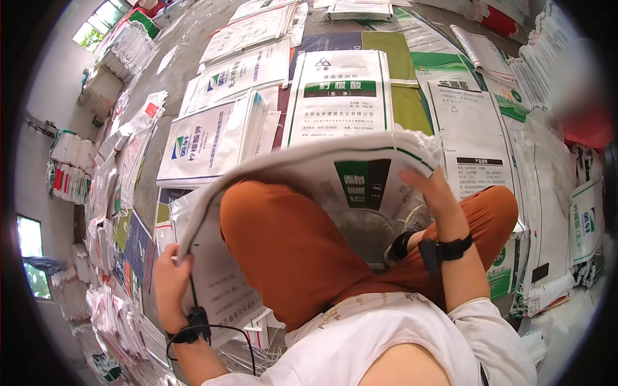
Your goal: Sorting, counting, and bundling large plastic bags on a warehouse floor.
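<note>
A large white woven sack (315, 183) with a green and dark printed panel is held bent in an arc across my knees. My left hand (171, 280) grips its edge at the left, fingers wrapped round it. At the right, my right hand (430, 188) is closed on the sack near its frayed corner, with the thumb over the printed side. Just beyond it, a flat white sack (341, 106) with a green border lies on top of other sacks. My bent legs in orange-brown trousers sit behind the held sack, partly covered by it.
Stacked white sacks with blue and green print (206, 141) lie at the left front. More sacks (473, 132) lie to the right, beside a tall stack (547, 51). Bundles (74, 164) line the left wall. A black cable (222, 327) loops from my left wrist strap.
</note>
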`<act>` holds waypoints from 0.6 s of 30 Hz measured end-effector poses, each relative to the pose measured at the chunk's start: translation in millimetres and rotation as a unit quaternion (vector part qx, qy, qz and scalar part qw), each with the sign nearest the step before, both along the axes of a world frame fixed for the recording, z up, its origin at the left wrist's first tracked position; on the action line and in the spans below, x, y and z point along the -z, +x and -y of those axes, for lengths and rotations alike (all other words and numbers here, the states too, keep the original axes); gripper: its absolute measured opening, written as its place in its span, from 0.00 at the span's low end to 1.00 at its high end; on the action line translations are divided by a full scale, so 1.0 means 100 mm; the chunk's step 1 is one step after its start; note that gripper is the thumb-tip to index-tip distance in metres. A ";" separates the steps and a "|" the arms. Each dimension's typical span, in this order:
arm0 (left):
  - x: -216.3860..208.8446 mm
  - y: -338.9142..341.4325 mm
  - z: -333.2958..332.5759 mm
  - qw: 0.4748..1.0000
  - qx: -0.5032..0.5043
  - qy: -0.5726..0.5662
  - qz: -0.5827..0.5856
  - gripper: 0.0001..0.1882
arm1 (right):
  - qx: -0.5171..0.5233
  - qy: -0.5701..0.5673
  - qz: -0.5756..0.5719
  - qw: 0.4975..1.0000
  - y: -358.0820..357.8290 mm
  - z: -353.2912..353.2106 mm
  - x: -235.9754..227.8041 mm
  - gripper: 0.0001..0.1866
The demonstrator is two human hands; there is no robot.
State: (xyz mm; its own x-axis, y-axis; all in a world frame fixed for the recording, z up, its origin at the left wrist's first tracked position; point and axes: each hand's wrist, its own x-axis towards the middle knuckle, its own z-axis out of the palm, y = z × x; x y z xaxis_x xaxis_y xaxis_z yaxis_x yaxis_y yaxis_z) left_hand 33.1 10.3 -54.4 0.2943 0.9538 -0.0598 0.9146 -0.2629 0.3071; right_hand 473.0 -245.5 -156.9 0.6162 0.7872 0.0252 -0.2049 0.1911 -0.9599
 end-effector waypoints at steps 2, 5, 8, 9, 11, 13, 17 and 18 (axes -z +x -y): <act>0.49 -0.20 -0.05 0.998 0.038 0.017 -0.036 0.16 | 0.118 -0.077 0.048 0.989 -0.15 -0.14 0.45 0.25; 0.56 -0.08 -0.11 0.996 0.053 -0.006 -0.074 0.15 | 0.122 -0.084 0.024 0.989 0.05 -0.18 0.76 0.22; 0.17 -0.04 -0.02 0.995 0.071 0.012 -0.069 0.14 | 0.089 -0.050 0.021 0.995 0.03 -0.04 0.23 0.21; -0.01 -0.02 0.03 0.999 0.041 0.004 -0.022 0.13 | 0.066 -0.030 0.050 0.996 0.02 0.03 0.07 0.21; -0.10 0.04 0.06 0.996 0.029 -0.002 0.087 0.13 | 0.046 -0.034 0.040 0.998 0.10 0.09 0.12 0.21; 0.33 0.01 -0.06 0.999 0.036 -0.035 0.004 0.13 | 0.006 -0.053 0.054 0.997 0.10 0.01 0.25 0.22; 0.35 0.09 -0.11 0.981 0.084 -0.113 -0.133 0.16 | 0.026 -0.092 0.022 0.995 0.22 -0.02 0.63 0.22; 0.30 0.11 -0.11 0.981 0.090 -0.109 -0.135 0.16 | 0.032 -0.089 0.020 0.995 0.21 0.01 0.57 0.22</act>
